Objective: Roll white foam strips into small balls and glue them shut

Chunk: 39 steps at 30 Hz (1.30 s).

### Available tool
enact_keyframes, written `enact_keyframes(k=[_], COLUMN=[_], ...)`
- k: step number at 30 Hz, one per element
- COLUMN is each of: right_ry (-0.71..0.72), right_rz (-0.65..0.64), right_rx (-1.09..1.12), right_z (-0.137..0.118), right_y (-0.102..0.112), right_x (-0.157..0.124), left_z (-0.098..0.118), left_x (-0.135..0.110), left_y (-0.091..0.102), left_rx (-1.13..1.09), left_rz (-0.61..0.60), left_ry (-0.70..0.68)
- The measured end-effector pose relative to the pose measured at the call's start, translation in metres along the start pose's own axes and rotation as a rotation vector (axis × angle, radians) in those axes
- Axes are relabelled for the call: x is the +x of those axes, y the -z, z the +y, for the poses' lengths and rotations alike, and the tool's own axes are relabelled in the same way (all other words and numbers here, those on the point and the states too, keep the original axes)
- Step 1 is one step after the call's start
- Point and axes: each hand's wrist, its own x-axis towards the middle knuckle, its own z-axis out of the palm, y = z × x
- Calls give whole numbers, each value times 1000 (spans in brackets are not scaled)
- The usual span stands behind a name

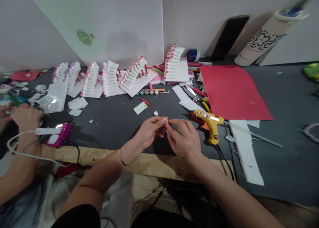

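My left hand (150,131) and my right hand (183,135) meet over the table's front edge, fingertips pinched together. Between them is a tiny whitish bit, mostly hidden by the fingers and too small to name. Just beyond my left fingertips lies a small white ball (156,113). A pale green-white rectangle (141,108) and a short red stick (145,102) rest farther back. Right of my right hand, a yellow hot glue gun (211,124) lies on its side with a glue stick in its rear.
Several white miniature staircases (129,75) line the wall. A red sheet (235,91), white foam strip (249,155), phone (229,37) and white bottle (266,38) are on the right. A purple power adapter (59,135) sits left, near another person's hand (26,116).
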Motion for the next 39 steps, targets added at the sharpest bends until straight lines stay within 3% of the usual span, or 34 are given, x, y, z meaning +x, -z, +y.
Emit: enact_keyframes(k=[4, 11, 17, 22, 25, 31, 39], right_ry=[-34, -287, -151, -138, -233, -624, -664], right_rz=[-48, 17, 8, 2, -22, -38, -128], right_rx=[-25, 380, 291, 292, 418, 717, 645], right_z=[-5, 11, 12, 10, 11, 19, 19], right_y=[-3, 7, 6, 5, 6, 3, -6], right_x=[-6, 0, -2, -4, -3, -1, -3], left_z=[0, 3, 6, 4, 5, 3, -9], left_x=[0, 3, 1, 0, -1, -7, -4], left_y=[3, 3, 1, 1, 1, 4, 16], left_rx=[-23, -72, -65, 18, 178, 754, 1352], left_rz=[-15, -123, -96, -73, -19, 83, 110], left_ry=[-16, -12, -13, -60, -197, -643, -984])
